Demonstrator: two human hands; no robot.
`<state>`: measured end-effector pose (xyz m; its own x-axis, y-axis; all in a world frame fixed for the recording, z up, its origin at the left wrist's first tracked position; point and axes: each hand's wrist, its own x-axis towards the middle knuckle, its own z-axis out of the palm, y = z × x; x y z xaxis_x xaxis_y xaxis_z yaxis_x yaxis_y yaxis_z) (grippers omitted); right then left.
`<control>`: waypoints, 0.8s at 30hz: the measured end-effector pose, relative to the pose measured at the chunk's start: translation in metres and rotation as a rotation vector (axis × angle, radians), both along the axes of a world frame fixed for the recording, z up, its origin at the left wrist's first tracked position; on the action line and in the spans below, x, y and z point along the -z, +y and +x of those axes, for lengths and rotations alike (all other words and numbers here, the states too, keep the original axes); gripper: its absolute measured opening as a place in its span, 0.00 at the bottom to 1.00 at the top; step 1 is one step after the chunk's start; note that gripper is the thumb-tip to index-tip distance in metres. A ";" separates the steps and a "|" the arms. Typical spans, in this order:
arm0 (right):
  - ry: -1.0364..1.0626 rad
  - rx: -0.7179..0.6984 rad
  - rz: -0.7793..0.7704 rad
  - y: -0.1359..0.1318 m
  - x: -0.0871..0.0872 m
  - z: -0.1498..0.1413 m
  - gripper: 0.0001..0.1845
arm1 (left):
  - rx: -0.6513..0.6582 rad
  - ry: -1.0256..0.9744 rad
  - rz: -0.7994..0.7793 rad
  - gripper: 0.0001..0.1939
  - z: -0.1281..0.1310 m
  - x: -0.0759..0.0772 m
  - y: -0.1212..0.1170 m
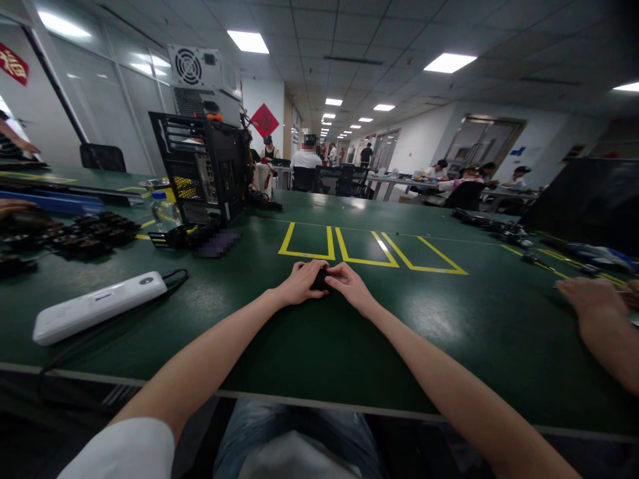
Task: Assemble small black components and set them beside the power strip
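Observation:
Both my hands meet at the middle of the green table (319, 352), just in front of the yellow tape outlines (312, 255). Between them is a small black object (321, 279), mostly covered by my fingers, so its kind does not show. My left hand (303, 282) is closed around it from the left side. From the right, my right hand (351, 286) pinches it with thumb and fingers. The object is at or close to the tabletop; I cannot tell whether it touches.
A white power bank-like device (100, 306) with a black cable lies at left. Behind it are black parts (84, 233), a clear bottle (166, 213) and an open computer case (210, 166). At right, another person's hand (594, 299) rests near cables and black parts (504, 229).

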<state>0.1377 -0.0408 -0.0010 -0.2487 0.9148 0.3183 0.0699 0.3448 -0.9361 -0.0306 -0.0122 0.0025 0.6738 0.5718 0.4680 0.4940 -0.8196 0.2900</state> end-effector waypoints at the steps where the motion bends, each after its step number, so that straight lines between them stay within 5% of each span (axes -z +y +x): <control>1: -0.006 0.011 0.006 0.000 -0.001 0.000 0.11 | -0.002 0.002 -0.001 0.27 0.000 0.000 0.000; 24: 0.000 -0.019 0.002 -0.002 0.000 0.000 0.13 | -0.005 -0.003 -0.018 0.28 0.000 0.000 0.000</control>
<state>0.1375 -0.0427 -0.0010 -0.2661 0.9092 0.3201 0.0630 0.3478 -0.9354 -0.0304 -0.0117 0.0025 0.6694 0.5835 0.4598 0.4974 -0.8117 0.3060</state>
